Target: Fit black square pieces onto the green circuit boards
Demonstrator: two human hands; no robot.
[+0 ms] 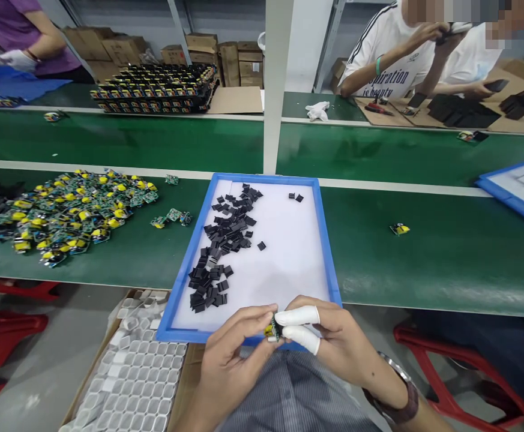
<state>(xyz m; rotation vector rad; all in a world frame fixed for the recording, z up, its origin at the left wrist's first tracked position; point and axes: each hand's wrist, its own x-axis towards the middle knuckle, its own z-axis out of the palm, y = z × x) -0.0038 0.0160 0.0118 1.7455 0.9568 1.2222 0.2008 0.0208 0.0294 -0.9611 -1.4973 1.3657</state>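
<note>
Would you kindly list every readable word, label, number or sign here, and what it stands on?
"piration": on a co-worker's white shirt; the word's start is unclear.
"is beauty": on the same shirt, just below.
Too small or blurred to read: the chest mark, and marks on the cardboard box.

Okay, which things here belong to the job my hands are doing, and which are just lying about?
Likely the job:
small circuit board, pinched between left hand and right hand
black pieces
blue-rimmed tray
piled boards

Probably just lying about:
crumpled white item
red stools
cardboard boxes
</note>
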